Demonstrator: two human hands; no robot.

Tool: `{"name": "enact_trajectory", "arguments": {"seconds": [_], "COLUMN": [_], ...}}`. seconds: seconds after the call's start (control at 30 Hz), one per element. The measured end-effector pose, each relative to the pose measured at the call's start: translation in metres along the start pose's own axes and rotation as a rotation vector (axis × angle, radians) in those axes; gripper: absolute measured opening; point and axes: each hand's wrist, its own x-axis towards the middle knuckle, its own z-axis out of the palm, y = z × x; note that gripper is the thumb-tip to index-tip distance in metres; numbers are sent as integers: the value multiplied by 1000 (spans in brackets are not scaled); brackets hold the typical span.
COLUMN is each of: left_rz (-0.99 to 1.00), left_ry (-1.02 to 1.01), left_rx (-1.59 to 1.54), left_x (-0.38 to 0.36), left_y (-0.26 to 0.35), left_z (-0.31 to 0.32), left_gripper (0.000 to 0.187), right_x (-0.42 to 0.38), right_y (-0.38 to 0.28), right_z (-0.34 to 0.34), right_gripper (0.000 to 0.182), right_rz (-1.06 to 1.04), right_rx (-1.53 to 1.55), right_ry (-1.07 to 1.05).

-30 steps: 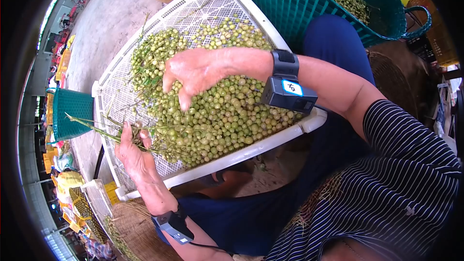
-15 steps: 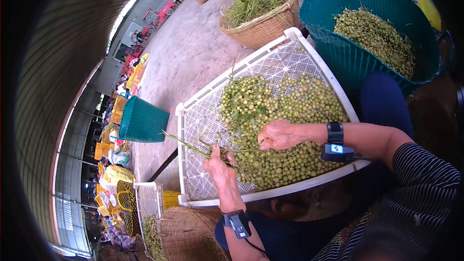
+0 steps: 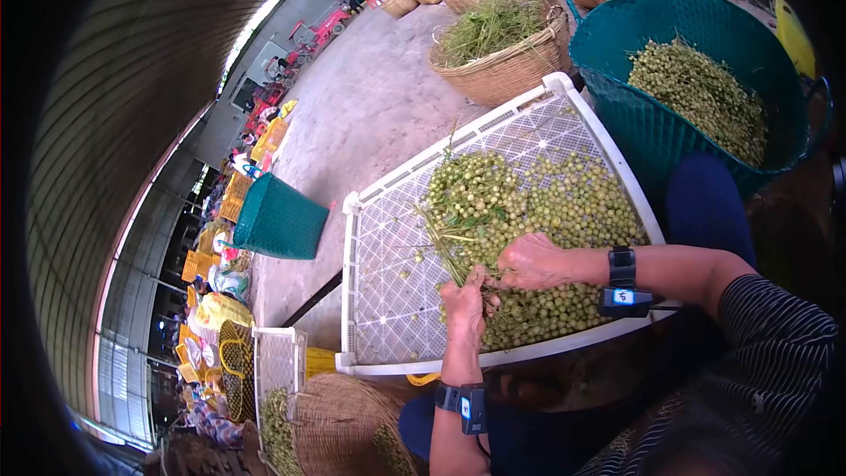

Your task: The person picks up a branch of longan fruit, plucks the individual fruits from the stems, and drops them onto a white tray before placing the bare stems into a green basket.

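Round green fruits (image 3: 586,207) lie over the right and middle part of a white mesh tray (image 3: 381,269). My left hand (image 3: 465,301) is closed on a bundle of green stems (image 3: 448,251) above the fruits, and the stems point up and away from it. Right beside it, my right hand (image 3: 531,262) is closed with its fingertips at the near end of the stems; what it pinches is too small to make out. Near the tray's middle a heap of fruits with stems and some leaves (image 3: 476,189) sits on the mesh.
A teal basket (image 3: 617,115) with more fruits stands at the upper right. Beyond the tray is a wicker basket (image 3: 507,75) of green stems. Another teal basket (image 3: 282,219) stands on the floor at left, and a wicker basket (image 3: 339,427) is at the lower left.
My left hand has moved right and now meets my right hand. The stems it holds have swung from pointing left to pointing upward. The whole view has shifted slightly.
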Motion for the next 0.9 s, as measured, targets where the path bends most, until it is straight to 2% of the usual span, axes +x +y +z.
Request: {"name": "enact_trajectory", "arguments": {"seconds": [0.1,0.13,0.2,0.33,0.5,0.67,0.73,0.9], "left_rz": [142,144,166,187,230,199,236,247], "left_ry": [99,101,84,202,198,100,-40,-14], "left_rx": [-141,-143,-336,-309,-402,-578,-653,-588], "left_x": [13,16,7,9,5,12,16,11], "left_y": [2,4,23,31,46,45,41,50], "left_z": [-16,-23,-28,-42,-67,-91,-101,-100], "left_gripper": [13,13,12,12,12,13,13,11], "right_x": [1,2,3,4,8,5,4,7], "right_y": [-3,-3,-3,-12,-7,-8,-8,10], "right_z": [-10,-12,-18,-31,-47,-70,-73,-67], "right_gripper": [31,31,31,28,21,24,26,29], "right_rz": [-27,-30,-60,-109,-157,-97,-124,-155], "right_rx": [33,32,133,205,380,373,322,289], "right_ry": [-13,-14,-51,-116,-34,55,135,105]}}
